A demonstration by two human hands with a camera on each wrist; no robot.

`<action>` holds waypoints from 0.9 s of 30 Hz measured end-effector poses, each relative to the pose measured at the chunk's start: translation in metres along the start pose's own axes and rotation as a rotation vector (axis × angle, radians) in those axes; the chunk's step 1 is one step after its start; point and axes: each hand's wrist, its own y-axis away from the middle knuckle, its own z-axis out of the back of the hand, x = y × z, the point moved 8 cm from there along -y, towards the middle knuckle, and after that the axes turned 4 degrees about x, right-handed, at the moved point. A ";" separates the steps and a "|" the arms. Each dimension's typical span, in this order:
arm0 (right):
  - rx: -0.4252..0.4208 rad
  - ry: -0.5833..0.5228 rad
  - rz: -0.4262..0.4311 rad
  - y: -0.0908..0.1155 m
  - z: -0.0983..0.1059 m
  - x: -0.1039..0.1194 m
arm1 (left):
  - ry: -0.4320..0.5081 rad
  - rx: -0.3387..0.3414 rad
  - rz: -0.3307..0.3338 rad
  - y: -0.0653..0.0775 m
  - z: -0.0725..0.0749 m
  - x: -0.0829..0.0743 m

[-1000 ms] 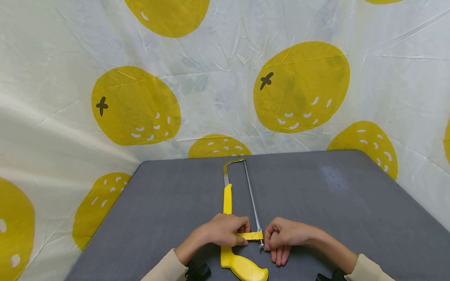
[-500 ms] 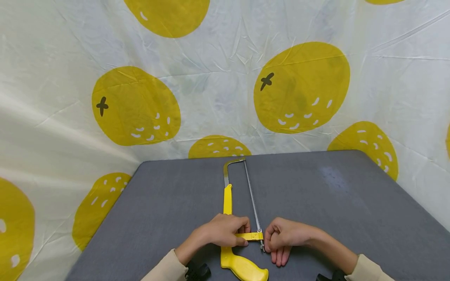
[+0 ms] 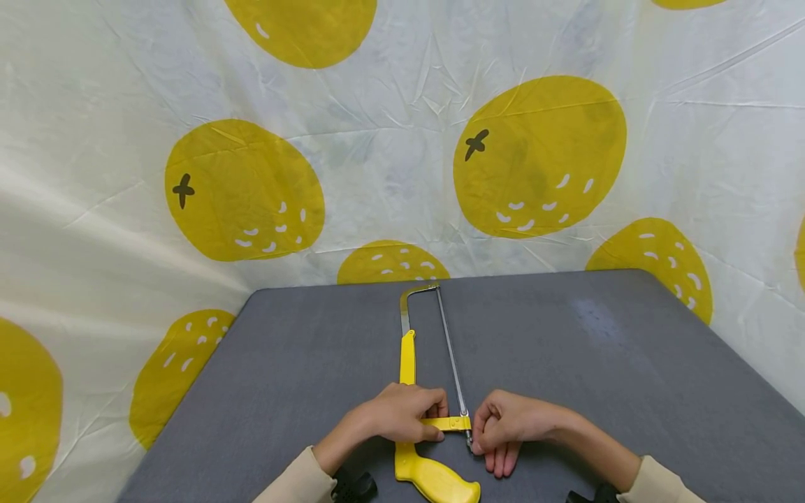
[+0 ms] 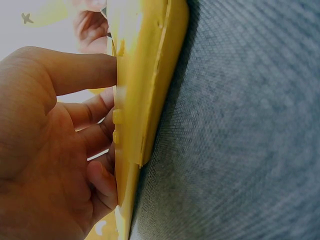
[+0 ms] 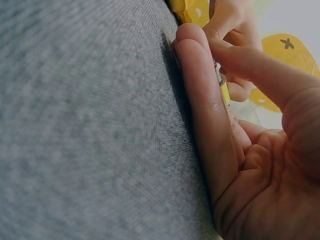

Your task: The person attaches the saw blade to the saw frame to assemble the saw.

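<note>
A yellow-framed hacksaw (image 3: 407, 360) lies flat on the grey table, its handle (image 3: 443, 482) toward me and its thin blade (image 3: 449, 342) on the right. My left hand (image 3: 405, 411) lies across the frame and holds it at the yellow crosspiece (image 3: 449, 423). In the left wrist view, the thumb and fingers of that hand bear on the yellow frame (image 4: 142, 90). My right hand (image 3: 512, 423) pinches the small metal wing nut (image 3: 469, 444) below the crosspiece with thumb and forefinger. Seen from the right wrist, its outer fingers (image 5: 207, 105) lie along the cloth; the fingertips partly hide the nut.
The table (image 3: 553, 335) has a grey fabric surface with a pale patch at the right. Behind it and to the left hangs a white curtain (image 3: 390, 188) printed with large yellow fruit. Black wrist gear (image 3: 355, 487) sits under the left sleeve.
The wing nut has turned a little at the right fingertips, its wings showing at a different angle. Both hands and the hacksaw otherwise stay in place.
</note>
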 end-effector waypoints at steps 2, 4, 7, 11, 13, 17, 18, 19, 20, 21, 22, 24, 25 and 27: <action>0.001 0.000 0.000 0.000 0.000 0.000 | -0.001 0.000 0.000 0.000 0.000 0.000; 0.001 0.001 -0.001 0.000 0.000 0.000 | -0.002 0.001 -0.001 0.000 0.000 0.000; -0.001 0.005 -0.008 -0.001 0.000 0.000 | 0.000 0.002 -0.001 -0.001 0.000 0.001; -0.011 0.024 -0.022 -0.001 0.001 0.000 | 0.004 0.003 -0.003 -0.001 0.000 0.000; -0.020 0.035 -0.024 -0.001 0.001 0.001 | 0.004 0.004 -0.004 -0.001 0.000 0.000; -0.039 0.044 -0.022 -0.001 0.002 0.002 | 0.004 0.004 -0.002 0.000 0.000 0.000; -0.042 0.044 -0.021 -0.001 0.002 0.003 | 0.003 0.003 -0.003 0.000 0.000 0.000; -0.044 0.043 -0.019 -0.001 0.002 0.003 | 0.003 0.002 -0.004 0.000 0.000 0.000; -0.044 0.041 -0.021 -0.001 0.002 0.003 | 0.003 0.001 -0.004 0.000 0.000 0.000; -0.045 0.042 -0.019 0.000 0.002 0.004 | 0.002 0.000 -0.005 0.000 0.001 0.000; -0.044 0.041 -0.020 0.000 0.002 0.004 | 0.002 -0.002 -0.006 0.000 0.001 0.000; -0.044 0.040 -0.022 0.000 0.002 0.004 | 0.002 -0.004 -0.009 0.000 0.001 0.000; -0.043 0.041 -0.023 0.000 0.002 0.004 | 0.003 -0.004 -0.009 0.000 0.001 0.000; -0.041 0.040 -0.023 -0.001 0.002 0.004 | 0.004 -0.003 -0.009 0.000 0.000 0.000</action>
